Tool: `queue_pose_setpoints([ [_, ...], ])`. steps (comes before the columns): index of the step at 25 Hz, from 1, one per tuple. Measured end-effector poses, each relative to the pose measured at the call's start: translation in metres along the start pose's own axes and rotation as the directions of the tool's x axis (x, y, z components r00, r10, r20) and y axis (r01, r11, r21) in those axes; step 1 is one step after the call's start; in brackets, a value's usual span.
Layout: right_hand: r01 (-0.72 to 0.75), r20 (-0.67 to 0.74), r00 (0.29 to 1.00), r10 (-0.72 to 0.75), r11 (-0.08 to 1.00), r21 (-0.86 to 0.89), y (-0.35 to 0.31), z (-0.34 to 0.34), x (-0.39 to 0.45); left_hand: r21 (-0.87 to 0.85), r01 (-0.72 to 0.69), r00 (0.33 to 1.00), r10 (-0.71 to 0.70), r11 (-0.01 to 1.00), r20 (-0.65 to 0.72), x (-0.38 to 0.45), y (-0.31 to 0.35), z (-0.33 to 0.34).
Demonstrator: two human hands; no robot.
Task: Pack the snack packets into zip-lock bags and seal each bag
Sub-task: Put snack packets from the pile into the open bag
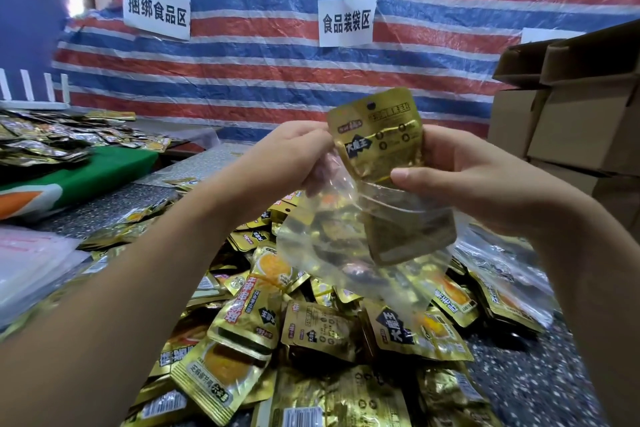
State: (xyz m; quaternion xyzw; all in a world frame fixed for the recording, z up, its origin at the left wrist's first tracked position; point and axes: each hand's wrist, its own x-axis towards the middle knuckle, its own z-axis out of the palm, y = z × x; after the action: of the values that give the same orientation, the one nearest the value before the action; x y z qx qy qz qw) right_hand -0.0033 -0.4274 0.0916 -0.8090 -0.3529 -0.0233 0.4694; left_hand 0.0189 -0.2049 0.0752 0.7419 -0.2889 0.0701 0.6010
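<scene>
Both hands work at the mouth of one zip-lock bag point(349, 243), held up in the air above the bench point(540, 388). My left hand point(294, 156) pinches the near lip of the clear bag and pulls it away to keep the mouth spread. My right hand point(460, 166) grips the gold snack packet point(379, 139) between thumb and fingers, and seems to hold the bag's other lip against it as well.

To do this step well, I judge I should keep the left pinch taut so the mouth stays wide, then slide the packet straight down along its own length beside the packet already lying inside point(408, 232), until its top clears the zip strip. Only then can the seal press flat.

That gold packet stands nearly upright, its long axis running top to bottom and tilted a little to the left; the hang-hole end points up, the lower end has just entered the bag.

Below my hands a heap of loose packets point(311, 340) covers the middle of the bench, spreading toward its near edge.
</scene>
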Motion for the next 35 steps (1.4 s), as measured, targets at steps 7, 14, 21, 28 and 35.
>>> queue_pose_setpoints([
  [7,0.074,-0.256,0.967,-0.016,0.972,0.221,0.004,0.000,0.005,-0.045,-0.066,0.997,0.064,0.997,-0.048,0.004,-0.009,-0.006],
  [14,-0.075,0.076,0.993,0.093,0.973,-0.217,-0.004,-0.007,-0.004,0.081,-0.132,0.966,0.147,0.988,-0.215,0.000,-0.002,0.004],
  [21,-0.075,0.161,0.967,0.199,0.821,-0.566,-0.017,0.007,-0.004,0.260,-0.238,0.947,0.283,0.936,-0.152,-0.005,0.005,0.021],
  [28,0.056,-0.149,0.976,-0.161,0.840,-0.540,-0.027,0.006,-0.007,0.174,-0.292,0.870,0.337,0.940,-0.360,-0.001,0.005,0.013],
  [35,0.171,-0.144,0.938,-0.315,0.783,-0.599,-0.026,0.002,-0.008,0.173,-0.334,0.818,0.376,0.927,-0.435,0.000,0.001,0.010],
])
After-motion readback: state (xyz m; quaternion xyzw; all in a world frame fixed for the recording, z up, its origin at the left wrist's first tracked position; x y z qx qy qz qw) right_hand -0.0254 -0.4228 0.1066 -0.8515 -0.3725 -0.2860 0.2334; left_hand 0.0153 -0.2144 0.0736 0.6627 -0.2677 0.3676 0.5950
